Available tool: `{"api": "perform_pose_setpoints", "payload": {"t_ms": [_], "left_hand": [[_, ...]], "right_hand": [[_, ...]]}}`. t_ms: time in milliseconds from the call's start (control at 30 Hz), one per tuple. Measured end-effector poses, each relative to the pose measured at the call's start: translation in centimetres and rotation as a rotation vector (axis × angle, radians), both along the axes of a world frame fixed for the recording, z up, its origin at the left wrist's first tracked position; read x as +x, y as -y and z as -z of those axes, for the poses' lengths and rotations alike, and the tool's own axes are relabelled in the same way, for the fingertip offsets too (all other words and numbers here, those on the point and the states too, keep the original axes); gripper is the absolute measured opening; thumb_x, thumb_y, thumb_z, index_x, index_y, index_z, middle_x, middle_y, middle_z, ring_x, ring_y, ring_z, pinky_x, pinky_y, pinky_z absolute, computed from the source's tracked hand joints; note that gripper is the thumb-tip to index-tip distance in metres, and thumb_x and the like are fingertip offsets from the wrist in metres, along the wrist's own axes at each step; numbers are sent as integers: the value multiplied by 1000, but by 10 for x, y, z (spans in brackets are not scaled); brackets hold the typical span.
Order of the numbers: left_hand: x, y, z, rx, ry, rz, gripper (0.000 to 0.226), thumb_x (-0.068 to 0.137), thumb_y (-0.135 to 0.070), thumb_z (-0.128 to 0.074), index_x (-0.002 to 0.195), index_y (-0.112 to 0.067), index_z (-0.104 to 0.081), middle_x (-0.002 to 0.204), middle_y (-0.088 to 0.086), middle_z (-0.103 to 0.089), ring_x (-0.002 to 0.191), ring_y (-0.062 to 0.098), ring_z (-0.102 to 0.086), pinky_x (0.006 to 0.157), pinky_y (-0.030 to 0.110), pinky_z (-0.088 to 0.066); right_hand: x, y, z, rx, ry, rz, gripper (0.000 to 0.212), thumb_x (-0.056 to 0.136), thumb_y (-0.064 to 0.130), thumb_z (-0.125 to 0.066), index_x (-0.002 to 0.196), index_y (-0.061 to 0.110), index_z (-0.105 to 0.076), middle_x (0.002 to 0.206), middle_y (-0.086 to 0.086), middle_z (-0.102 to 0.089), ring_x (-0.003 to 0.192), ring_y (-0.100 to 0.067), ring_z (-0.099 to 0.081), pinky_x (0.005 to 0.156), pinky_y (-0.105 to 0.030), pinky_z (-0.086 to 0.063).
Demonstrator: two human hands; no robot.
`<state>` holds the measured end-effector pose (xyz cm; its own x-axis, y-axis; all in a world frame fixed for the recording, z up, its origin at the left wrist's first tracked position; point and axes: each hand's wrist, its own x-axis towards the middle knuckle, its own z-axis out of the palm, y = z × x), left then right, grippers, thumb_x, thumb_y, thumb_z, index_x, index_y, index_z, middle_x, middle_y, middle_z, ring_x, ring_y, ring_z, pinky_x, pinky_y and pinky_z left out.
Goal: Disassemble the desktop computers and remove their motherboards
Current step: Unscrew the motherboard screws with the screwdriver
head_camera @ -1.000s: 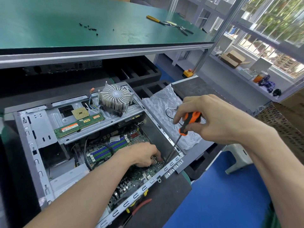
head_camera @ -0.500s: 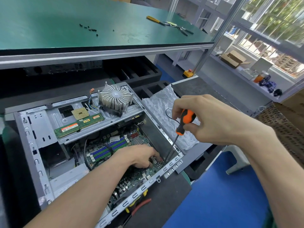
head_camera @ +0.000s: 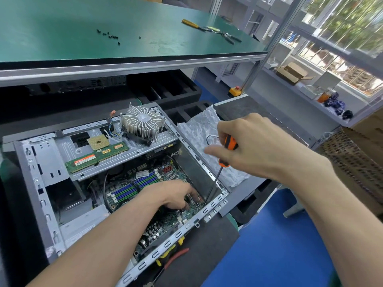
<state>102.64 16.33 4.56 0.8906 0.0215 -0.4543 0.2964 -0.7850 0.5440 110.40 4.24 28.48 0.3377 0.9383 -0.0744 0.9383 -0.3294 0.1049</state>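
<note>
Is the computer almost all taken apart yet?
Partly. The case is open, and the heatsink, chip and memory stick lie loose on its frame. The right hand holds a screwdriver down in the corner; the left hand rests on the motherboard. The motherboard is not out yet.

Screwdriver (head_camera: 227, 149): orange handle with black stripes, dark shaft; motherboard (head_camera: 165, 219) is green with blue and green slot rows (head_camera: 132, 188) and a small red block; the memory stick (head_camera: 97, 156) on the silver-grey case (head_camera: 37, 195) is green with a red-and-white label, next to a gold chip (head_camera: 97, 142) and a silver finned cooler (head_camera: 142, 123) on a black base. Upper worktop (head_camera: 62, 27) is teal green with a black edge and small black screws (head_camera: 107, 35), plus yellow-handled pliers (head_camera: 191, 23). Floor (head_camera: 269, 255) is bright blue, wrap (head_camera: 199, 133) is white with a bubble pattern, trays (head_camera: 172, 90) are black, and a red handle and yellow bits show under the case rim.
</note>
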Motion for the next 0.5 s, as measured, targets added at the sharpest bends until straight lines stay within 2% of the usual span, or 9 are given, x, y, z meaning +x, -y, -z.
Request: {"api": "perform_pose_setpoints", "payload": {"t_ms": [33, 67, 133, 200, 300, 333, 400, 467, 500], "left_hand": [[0, 0, 0, 0, -5, 0, 42, 93, -31, -67, 131, -41, -55, 141, 2, -56, 124, 24, -55, 99, 34, -44], [0, -1, 0, -1, -11, -1, 42, 92, -31, -68, 131, -41, -56, 142, 3, -56, 125, 25, -55, 101, 36, -45], [0, -1, -1, 5, -17, 0, 42, 92, -32, -68, 132, -41, -55, 142, 4, -55, 126, 26, -54, 103, 37, -46], [0, -1, 0, 8, -16, 2, 43, 92, -32, -68, 132, -41, -55, 142, 3, -55, 126, 26, -54, 103, 39, -46], [0, -2, 0, 4, -15, -6, 40, 90, -34, -69, 127, -45, -57, 133, 2, -61, 117, 24, -58, 97, 38, -49], [0, -2, 1, 3, -16, -8, 39, 89, -34, -70, 124, -47, -58, 128, 1, -62, 114, 23, -59, 94, 37, -49], [0, -3, 1, 2, -18, -13, 38, 88, -36, -70, 123, -47, -58, 127, 0, -62, 114, 23, -59, 95, 37, -49], [0, -4, 2, 4, -28, -21, 39, 87, -37, -71, 123, -48, -58, 132, 0, -61, 117, 23, -58, 99, 40, -49], [-1, -4, 2, 8, -28, -20, 39, 87, -38, -71, 123, -48, -58, 134, 0, -60, 119, 23, -58, 101, 40, -48]], "right_hand": [[1, -3, 1, -12, 117, 43, 43, 96, 63, -48, 85, 22, -55, 76, 0, -51, 77, -30, -53, 67, -37, -45], [2, -4, 3, 2, 154, 39, 44, 99, 59, -45, 85, 19, -56, 74, -1, -49, 76, -31, -52, 67, -36, -44], [0, -4, 3, 14, 38, -39, 27, 100, 41, -53, 85, 19, -58, 70, 4, -52, 72, -21, -51, 63, -31, -38], [-2, -2, -2, -7, -100, -110, 9, 93, 24, -62, 85, 23, -58, 73, 10, -58, 70, -11, -49, 61, -25, -35], [-8, 1, -6, -12, -277, -169, 20, 82, 7, -65, 89, 25, -61, 89, 8, -62, 80, -12, -56, 68, -27, -43], [-10, 1, -4, 18, -285, -179, 20, 81, 8, -65, 89, 25, -61, 89, 8, -61, 81, -13, -57, 68, -28, -44], [-13, -1, 4, 82, -126, -147, 11, 87, 29, -64, 84, 26, -54, 81, 10, -53, 78, -19, -54, 63, -34, -41], [-15, -7, 9, 88, 150, -56, 30, 97, 49, -51, 82, 24, -44, 72, 8, -39, 71, -26, -45, 62, -34, -35], [-16, -9, 11, 113, 184, -39, 30, 100, 47, -48, 84, 23, -43, 70, 6, -36, 71, -28, -43, 62, -35, -36]]}}
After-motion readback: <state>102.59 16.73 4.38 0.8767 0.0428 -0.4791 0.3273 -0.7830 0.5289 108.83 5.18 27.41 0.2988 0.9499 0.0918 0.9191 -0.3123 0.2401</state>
